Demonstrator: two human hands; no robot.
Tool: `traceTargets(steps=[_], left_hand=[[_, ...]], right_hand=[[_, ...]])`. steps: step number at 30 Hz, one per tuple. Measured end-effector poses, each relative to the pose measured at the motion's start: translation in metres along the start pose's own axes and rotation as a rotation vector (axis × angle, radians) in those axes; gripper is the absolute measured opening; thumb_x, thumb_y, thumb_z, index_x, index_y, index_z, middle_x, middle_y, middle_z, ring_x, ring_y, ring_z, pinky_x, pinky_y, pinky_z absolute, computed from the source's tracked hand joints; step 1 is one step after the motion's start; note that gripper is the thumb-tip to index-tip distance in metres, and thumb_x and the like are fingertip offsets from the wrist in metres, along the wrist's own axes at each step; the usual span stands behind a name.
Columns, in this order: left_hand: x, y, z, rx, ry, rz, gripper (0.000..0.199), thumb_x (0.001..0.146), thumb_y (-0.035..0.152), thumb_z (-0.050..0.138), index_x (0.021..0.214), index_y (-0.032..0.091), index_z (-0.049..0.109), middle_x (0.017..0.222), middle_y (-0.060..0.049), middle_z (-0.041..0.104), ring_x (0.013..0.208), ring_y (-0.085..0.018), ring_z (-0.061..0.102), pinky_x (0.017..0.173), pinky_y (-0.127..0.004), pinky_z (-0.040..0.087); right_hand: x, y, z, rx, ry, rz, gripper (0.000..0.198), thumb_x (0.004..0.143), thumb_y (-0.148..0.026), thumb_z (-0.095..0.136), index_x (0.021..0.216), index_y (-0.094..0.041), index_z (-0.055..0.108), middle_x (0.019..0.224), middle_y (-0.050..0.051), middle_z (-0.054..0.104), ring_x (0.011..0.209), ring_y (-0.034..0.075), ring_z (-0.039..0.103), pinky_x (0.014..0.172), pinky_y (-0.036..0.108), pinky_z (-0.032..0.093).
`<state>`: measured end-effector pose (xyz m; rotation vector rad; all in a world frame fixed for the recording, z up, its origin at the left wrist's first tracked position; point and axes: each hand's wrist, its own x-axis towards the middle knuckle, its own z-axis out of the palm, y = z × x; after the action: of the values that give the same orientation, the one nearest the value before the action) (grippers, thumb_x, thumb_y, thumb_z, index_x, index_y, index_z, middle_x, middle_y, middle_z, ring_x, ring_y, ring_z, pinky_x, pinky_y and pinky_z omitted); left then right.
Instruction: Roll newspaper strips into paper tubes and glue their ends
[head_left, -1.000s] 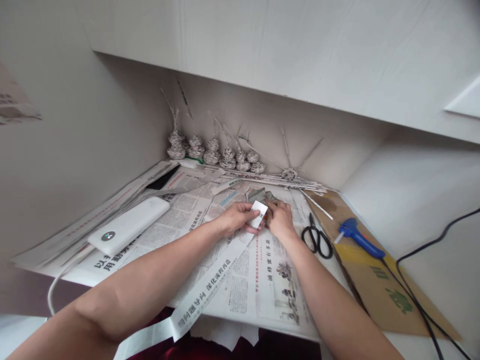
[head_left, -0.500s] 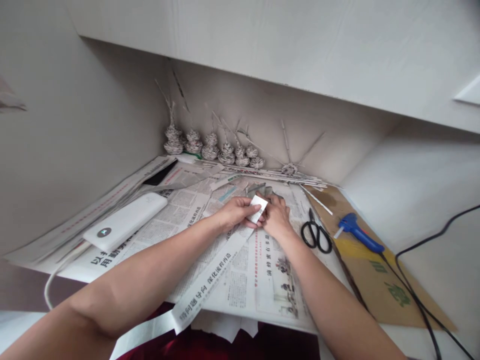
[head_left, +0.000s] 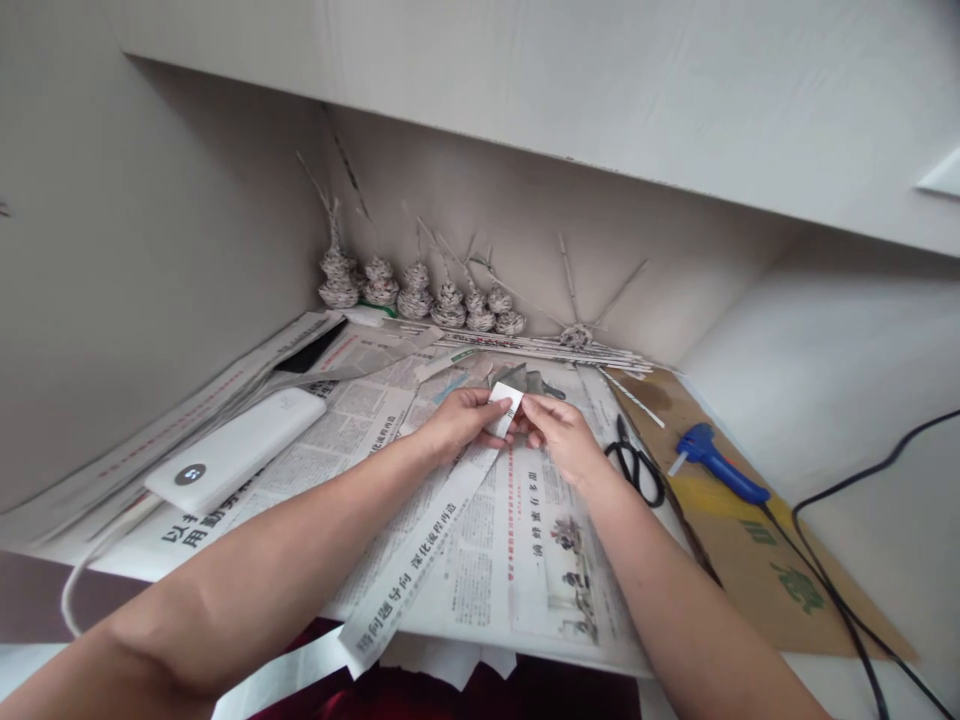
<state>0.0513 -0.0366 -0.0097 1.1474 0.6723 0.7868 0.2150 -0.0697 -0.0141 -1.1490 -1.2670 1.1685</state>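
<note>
A long newspaper strip (head_left: 420,560) runs from the front edge of the table up to my hands, its upper end folded or turned over to a white face. My left hand (head_left: 469,420) pinches that white end, thumb on top. Opposite it, my right hand (head_left: 555,430) has its thumb and fingers closed on the right edge of the same end. The fingers beneath the paper are partly hidden. Just behind my hands lies a crumpled grey piece (head_left: 536,380), whose kind I cannot make out.
Black-handled scissors (head_left: 636,470) and a blue glue gun (head_left: 720,465) on cardboard (head_left: 757,580) lie to the right. A white power bank (head_left: 240,450) is on the left. Several woven paper gourds (head_left: 448,305) and rolled paper sticks (head_left: 525,347) line the back wall.
My right hand has turned and drawn back from behind the paper, its fingers now at the right edge. The white end has shifted slightly left with my left hand.
</note>
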Motion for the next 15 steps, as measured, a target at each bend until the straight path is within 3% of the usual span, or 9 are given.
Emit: traceTargets(steps=[7,15], left_hand=[[0.0006,-0.0039,-0.0014,0.025,-0.011,-0.015,0.038,0.074,0.043,0.069,0.094,0.011,0.066,0.078,-0.009,0.069,0.062,-0.016,0.066,0.053,-0.024,0.054],[-0.0010,-0.0002,0.0003,0.057,0.002,0.003,0.037,0.073,0.042,0.070,0.091,0.010,0.065,0.070,-0.006,0.065,0.056,-0.014,0.063,0.048,-0.022,0.052]], right_hand=[[-0.0009,-0.0028,-0.0024,-0.049,-0.058,-0.033,0.031,0.078,-0.045,0.063,0.086,-0.016,0.071,0.066,0.003,0.062,0.057,0.011,0.050,0.045,0.022,0.032],[-0.0015,-0.0024,0.0001,-0.079,-0.011,-0.029,0.031,0.075,-0.043,0.067,0.093,-0.018,0.073,0.064,0.001,0.062,0.053,0.009,0.044,0.045,0.022,0.031]])
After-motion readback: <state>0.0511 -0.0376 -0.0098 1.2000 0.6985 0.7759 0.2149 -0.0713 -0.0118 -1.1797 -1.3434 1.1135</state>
